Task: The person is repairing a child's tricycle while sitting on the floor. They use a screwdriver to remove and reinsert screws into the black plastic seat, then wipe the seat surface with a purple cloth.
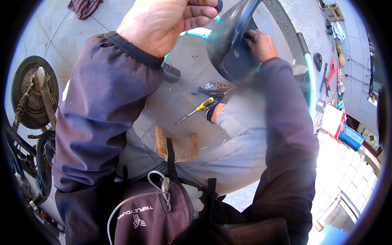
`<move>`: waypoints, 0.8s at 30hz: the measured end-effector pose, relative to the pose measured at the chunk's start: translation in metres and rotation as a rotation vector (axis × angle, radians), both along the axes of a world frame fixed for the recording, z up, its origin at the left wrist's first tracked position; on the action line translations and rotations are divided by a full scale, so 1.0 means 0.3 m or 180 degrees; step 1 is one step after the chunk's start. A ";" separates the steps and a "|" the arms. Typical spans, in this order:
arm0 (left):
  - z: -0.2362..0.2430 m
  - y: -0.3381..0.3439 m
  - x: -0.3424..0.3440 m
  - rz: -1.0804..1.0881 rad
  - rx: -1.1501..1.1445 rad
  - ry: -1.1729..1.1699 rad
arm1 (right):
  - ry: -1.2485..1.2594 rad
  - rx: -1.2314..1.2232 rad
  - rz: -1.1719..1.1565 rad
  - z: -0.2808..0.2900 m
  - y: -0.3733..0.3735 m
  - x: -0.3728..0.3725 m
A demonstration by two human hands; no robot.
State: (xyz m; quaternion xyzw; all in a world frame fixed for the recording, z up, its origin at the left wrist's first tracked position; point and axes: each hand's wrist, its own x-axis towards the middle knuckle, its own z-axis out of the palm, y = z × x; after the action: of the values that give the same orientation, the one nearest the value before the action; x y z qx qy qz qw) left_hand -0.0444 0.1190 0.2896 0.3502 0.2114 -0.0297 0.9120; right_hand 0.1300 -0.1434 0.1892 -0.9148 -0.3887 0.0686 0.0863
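My left hand (175,20) is raised at the top edge, fingers curled beside a dark knob on a teal tubular frame (197,33); what they hold, if anything, is out of sight. My right hand (258,45) grips a curved black molded part (224,53) on that frame, thumb and fingers pressed on it. Below lie a yellow-handled screwdriver (205,104), a spotted spanner-like tool (214,85) and dark tools, by my foot. A worn wooden piece (192,147) is between my legs.
A rusty wheel with bicycle parts (32,94) stands at far left, and a dark cloth (83,7) lies top left. At right are red-handled cutters (332,69), other small tools, a blue-and-white cylindrical container (350,136) and a crate (334,12).
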 end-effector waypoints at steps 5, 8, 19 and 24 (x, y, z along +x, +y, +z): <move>0.004 -0.002 -0.001 0.0001 -0.0015 -0.0015 | -0.0109 -0.0101 0.0152 0.004 0.009 0.000; 0.004 -0.002 -0.004 0.0012 -0.0021 -0.0026 | -0.0230 -0.0279 0.0283 0.009 0.016 0.006; 0.008 0.004 -0.010 -0.0002 -0.0004 -0.0078 | -0.0322 -0.0561 0.0273 -0.017 0.020 0.012; 0.005 0.005 -0.010 0.0051 0.0071 -0.0053 | -0.0343 -0.0370 0.0226 -0.018 0.019 -0.005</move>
State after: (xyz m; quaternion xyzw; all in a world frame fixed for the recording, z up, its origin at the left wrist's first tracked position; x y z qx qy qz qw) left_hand -0.0475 0.1204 0.2910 0.3588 0.2069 -0.0170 0.9100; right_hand 0.1287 -0.1377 0.1839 -0.9062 -0.4204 0.0447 0.0095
